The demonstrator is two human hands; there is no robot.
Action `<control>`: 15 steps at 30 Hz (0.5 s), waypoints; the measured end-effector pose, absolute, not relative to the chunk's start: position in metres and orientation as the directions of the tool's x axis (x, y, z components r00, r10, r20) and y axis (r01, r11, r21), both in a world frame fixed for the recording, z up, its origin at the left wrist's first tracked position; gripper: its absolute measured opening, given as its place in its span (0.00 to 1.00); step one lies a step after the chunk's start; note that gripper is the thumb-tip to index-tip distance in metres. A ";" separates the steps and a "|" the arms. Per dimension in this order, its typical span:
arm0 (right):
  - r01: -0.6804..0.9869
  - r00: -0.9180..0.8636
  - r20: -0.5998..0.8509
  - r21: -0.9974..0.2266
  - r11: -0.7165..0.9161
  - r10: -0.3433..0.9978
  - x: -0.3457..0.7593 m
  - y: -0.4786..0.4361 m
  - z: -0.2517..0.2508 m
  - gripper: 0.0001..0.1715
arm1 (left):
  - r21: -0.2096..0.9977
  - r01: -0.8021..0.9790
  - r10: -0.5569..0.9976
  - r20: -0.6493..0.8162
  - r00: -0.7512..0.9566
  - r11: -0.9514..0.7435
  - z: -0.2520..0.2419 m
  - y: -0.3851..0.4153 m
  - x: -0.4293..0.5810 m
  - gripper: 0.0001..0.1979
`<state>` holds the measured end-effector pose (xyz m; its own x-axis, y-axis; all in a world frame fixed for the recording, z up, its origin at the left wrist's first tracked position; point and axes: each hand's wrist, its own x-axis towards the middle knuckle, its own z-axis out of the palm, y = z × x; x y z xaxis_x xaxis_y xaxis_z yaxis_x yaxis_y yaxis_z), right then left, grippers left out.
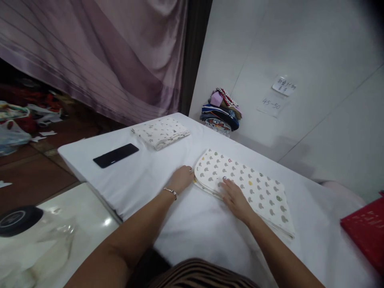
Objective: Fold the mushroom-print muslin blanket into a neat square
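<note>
A folded white cloth with grey and coloured elephant prints [255,188] lies on the white table [144,176] in front of me. My right hand [235,198] rests flat on the cloth's near edge, fingers stretched out. My left hand [181,179] sits at the cloth's left corner with its fingers curled against the edge of the fabric; whether it grips a layer is hidden. A thin bracelet circles my left wrist.
A second folded patterned cloth [161,132] lies at the table's far end, with a black phone [115,155] beside it. A stack of colourful fabrics [221,110] sits against the wall. A red item [366,234] lies at the right edge.
</note>
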<state>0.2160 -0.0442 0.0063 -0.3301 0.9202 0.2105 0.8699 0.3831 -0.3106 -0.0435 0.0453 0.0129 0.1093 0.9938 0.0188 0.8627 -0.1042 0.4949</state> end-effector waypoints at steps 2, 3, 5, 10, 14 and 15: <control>0.842 -0.364 0.198 -0.348 0.412 0.910 0.194 -0.020 0.014 0.28 | 0.525 0.848 0.990 -0.063 0.126 -0.075 0.014 0.054 -0.042 0.16; 0.832 -0.374 0.191 -0.364 0.420 0.907 0.184 -0.009 0.015 0.28 | 0.545 0.836 0.986 -0.101 0.130 -0.054 0.013 0.059 -0.043 0.16; 0.834 -0.374 0.159 -0.374 0.406 0.914 0.171 0.009 0.013 0.29 | 0.582 0.813 0.982 -0.143 0.122 -0.016 0.012 0.067 -0.045 0.18; 0.877 -0.364 0.082 -0.306 0.371 0.928 0.162 0.022 -0.010 0.27 | 0.601 0.798 0.987 -0.098 0.125 -0.042 0.006 0.070 -0.047 0.16; 0.866 -0.370 0.129 -0.310 0.392 0.920 0.164 0.017 -0.019 0.26 | 0.656 0.752 0.987 -0.070 0.148 -0.066 0.008 0.071 -0.044 0.09; 0.864 -0.371 0.133 -0.314 0.394 0.919 0.165 0.016 -0.019 0.26 | 0.693 0.721 0.985 -0.104 0.139 -0.028 0.009 0.072 -0.044 0.08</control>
<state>0.1647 0.0159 -0.0191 -0.3708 0.9192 0.1329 0.8640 0.3939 -0.3136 -0.0438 0.0724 0.0090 0.1388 0.9848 -0.1041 0.7207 -0.0284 0.6926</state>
